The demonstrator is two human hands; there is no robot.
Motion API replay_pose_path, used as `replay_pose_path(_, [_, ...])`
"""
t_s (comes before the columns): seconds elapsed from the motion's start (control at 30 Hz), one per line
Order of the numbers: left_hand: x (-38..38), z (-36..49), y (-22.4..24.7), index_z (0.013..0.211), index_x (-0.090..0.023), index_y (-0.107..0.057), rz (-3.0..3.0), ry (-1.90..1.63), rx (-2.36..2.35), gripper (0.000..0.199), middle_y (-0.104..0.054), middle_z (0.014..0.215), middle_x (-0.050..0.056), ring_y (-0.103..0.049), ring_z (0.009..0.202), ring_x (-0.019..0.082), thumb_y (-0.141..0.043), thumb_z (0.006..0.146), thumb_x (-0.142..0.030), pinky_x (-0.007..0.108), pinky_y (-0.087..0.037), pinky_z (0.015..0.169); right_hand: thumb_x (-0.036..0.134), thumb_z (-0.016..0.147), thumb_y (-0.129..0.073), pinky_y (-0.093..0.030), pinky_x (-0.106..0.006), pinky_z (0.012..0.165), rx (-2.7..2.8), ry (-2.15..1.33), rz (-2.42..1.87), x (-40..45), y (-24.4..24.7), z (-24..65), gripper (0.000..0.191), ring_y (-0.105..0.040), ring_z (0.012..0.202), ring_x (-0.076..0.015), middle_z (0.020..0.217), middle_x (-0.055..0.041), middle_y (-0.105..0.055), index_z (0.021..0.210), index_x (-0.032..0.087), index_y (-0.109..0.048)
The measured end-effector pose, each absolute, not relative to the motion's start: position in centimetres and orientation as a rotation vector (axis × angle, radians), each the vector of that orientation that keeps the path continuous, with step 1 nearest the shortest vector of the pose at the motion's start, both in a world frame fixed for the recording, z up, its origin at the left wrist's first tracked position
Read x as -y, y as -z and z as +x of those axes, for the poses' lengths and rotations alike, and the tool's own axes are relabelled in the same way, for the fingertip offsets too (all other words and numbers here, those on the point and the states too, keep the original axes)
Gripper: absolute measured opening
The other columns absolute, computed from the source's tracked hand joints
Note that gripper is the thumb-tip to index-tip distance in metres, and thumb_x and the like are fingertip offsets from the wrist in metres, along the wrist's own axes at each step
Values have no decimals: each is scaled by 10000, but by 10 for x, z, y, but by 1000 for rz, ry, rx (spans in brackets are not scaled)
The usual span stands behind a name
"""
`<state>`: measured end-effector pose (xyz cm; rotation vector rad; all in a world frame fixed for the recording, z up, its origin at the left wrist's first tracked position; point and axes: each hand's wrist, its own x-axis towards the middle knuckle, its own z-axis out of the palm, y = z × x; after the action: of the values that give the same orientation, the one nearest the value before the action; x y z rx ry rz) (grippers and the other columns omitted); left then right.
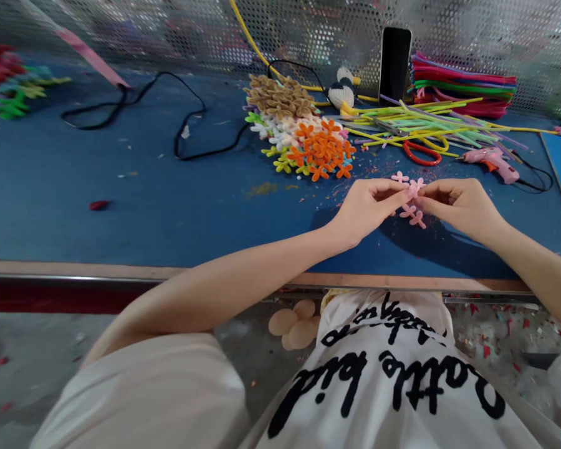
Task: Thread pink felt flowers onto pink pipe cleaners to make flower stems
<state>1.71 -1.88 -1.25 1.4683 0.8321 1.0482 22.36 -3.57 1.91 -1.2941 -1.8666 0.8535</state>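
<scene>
Between the fingertips of my left hand (371,206) and my right hand (462,204) is a pink pipe-cleaner flower piece (414,189). Both hands pinch it from opposite sides, just above the blue table. More pink fuzzy flowers (412,216) show directly below the fingers, and another small pink flower (400,177) sits behind them. Whether these are joined to the held piece I cannot tell. Left of my hands lies a pile of orange fuzzy flowers (323,149), with brown ones (280,96) behind it and white and lime-green ones around.
A pink glue gun (493,163) lies to the right, near red-handled scissors (421,153). Loose pipe cleaners (439,121) spread behind my hands. A phone (395,62) leans on the mesh panel, beside bundled pipe cleaners (462,85). A black cord (187,118) crosses the blue table (168,206).
</scene>
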Motion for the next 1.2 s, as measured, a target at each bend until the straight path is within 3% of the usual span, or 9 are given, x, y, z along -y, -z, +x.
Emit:
replay_pose_path(0.17, [16,18,20,995,-154,-812,1485,-1078,-829,386,-810,962,67,-708,809,145,-857,774,-467,245,-541,719,502,838,-803,-425,-276,534,1908,-745,-1314,38,-19,222,308,-597,597,-152,734,-48,-753,821,196,-832])
replay_pose_path(0.37, [13,18,18,942,-152,-793,1620,-1046,-765,275,-796,886,50,-702,793,140,-779,844,-408,248,-543,750,517,777,-850,-489,-291,589,1880,-1021,-1269,40,-25,222,342,-654,638,-179,715,-70,-765,668,196,-807])
replay_pose_path(0.6, [15,16,8,883,-157,-742,1693,-862,-649,127,-772,844,29,-713,802,135,-694,870,-274,253,-546,783,465,667,-912,-225,-266,423,1792,-1308,-1390,35,-26,226,303,-372,444,-74,516,-18,-626,683,173,-833])
replay_pose_path(0.8, [13,17,14,933,-153,-783,1478,-978,-820,300,-769,850,35,-621,666,94,-785,822,-432,237,-494,647,512,749,-878,-269,-277,435,1786,-1095,-1318,34,-25,228,315,-445,469,-94,576,-20,-673,766,200,-849])
replay_pose_path(0.97, [14,16,15,877,-142,-769,1471,-1021,-839,353,-772,844,47,-636,689,103,-848,755,-464,237,-502,663,540,759,-871,-308,-262,450,1754,-1054,-1357,31,-18,232,371,-483,498,-98,624,-26,-698,846,181,-852])
replay_pose_path(1.2, [18,14,11,900,-153,-781,1768,-1089,-867,268,-776,814,37,-638,680,116,-767,858,-418,227,-485,643,552,740,-883,-326,-240,446,1669,-1165,-1344,31,-19,230,396,-487,499,-89,604,-30,-676,798,165,-827])
